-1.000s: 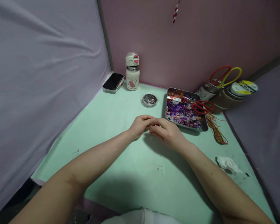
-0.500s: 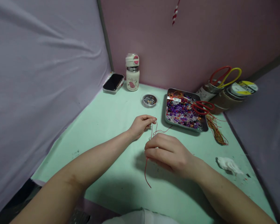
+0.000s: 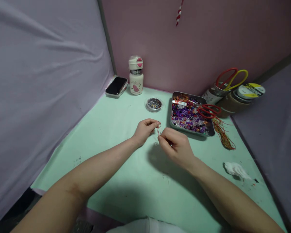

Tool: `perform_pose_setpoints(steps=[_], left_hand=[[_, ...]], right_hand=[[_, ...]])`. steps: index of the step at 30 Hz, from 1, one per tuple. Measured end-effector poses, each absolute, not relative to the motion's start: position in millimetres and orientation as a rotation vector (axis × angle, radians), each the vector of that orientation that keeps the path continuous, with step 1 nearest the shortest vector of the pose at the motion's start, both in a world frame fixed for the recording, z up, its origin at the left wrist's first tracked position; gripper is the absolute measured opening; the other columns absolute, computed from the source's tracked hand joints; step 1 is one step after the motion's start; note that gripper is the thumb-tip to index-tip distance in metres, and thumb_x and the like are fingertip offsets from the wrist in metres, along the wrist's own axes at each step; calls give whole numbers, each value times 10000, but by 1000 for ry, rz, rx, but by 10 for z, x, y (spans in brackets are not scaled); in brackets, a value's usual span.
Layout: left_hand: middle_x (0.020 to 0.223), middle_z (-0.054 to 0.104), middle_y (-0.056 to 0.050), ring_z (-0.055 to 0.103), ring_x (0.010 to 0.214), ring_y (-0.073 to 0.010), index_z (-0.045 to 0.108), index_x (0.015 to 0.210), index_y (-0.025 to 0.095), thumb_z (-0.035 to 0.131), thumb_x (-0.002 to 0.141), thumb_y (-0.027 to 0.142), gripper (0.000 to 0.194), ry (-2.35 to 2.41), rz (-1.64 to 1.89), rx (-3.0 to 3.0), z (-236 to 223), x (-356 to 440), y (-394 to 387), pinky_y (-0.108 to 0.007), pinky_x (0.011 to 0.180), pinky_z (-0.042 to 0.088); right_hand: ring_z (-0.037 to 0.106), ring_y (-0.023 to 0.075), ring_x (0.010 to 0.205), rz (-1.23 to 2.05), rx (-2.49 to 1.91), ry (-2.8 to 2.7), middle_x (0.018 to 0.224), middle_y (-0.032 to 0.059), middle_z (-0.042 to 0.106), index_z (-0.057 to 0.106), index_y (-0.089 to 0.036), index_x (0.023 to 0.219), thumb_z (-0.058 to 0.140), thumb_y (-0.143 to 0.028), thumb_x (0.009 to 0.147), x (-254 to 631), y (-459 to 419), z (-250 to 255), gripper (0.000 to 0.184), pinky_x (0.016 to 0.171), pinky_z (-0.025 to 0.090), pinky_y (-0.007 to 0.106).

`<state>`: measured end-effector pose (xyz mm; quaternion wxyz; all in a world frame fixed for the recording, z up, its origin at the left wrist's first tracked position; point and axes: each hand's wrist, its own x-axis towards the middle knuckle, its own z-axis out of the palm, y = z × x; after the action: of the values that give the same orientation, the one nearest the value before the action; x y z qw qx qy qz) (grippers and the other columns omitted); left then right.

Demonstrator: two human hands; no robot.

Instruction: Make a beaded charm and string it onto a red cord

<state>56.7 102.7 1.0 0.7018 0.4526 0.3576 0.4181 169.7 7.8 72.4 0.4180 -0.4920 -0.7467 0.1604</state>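
Between finger and thumb, my left hand (image 3: 146,131) pinches a thin red cord (image 3: 160,128) above the pale green tabletop. The cord bends in a narrow loop from there down to my right hand (image 3: 176,144), whose closed fingers grip it a little nearer to me. Under the cord, between the hands, lies a small clear or silvery bit (image 3: 156,143), too small to name. Behind my right hand stands a metal tray (image 3: 191,132) full of purple, red, black and clear beads. Red-handled scissors (image 3: 208,111) rest across its right side.
A round clear case (image 3: 154,104), a bottle (image 3: 136,79) and a phone (image 3: 116,86) stand toward the back. At right are jars (image 3: 242,100), one holding red and yellow scissors (image 3: 232,79), a bundle of cords (image 3: 224,134) and a crumpled white tissue (image 3: 236,170). Cloth walls enclose the table.
My right hand has moved away from me, slightly right, and turned, closer to my left hand. The cord end that hung below it no longer shows. My left hand keeps its pinch.
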Motion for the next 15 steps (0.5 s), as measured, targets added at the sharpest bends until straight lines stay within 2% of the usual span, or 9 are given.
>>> perform_pose_setpoints(steps=[6, 15], left_hand=[[710, 649, -19, 513, 605, -93, 696, 796, 149, 738, 669, 396, 282, 816, 992, 1049, -11, 565, 1043, -235, 569, 390], [756, 684, -39, 559, 692, -124, 710, 781, 155, 728, 687, 368, 234, 817, 1041, 1176, -6, 558, 1040, -255, 621, 417]], right_hand=[[462, 130, 600, 375, -1397, -1825, 616, -3, 486, 471, -203, 614, 449, -222, 901, 1753, 268, 424, 289, 587, 346, 271], [490, 143, 636, 393, -1466, -1745, 645, 2, 517, 487, -202, 636, 468, -270, 915, 1799, 351, 321, 288, 622, 364, 279]])
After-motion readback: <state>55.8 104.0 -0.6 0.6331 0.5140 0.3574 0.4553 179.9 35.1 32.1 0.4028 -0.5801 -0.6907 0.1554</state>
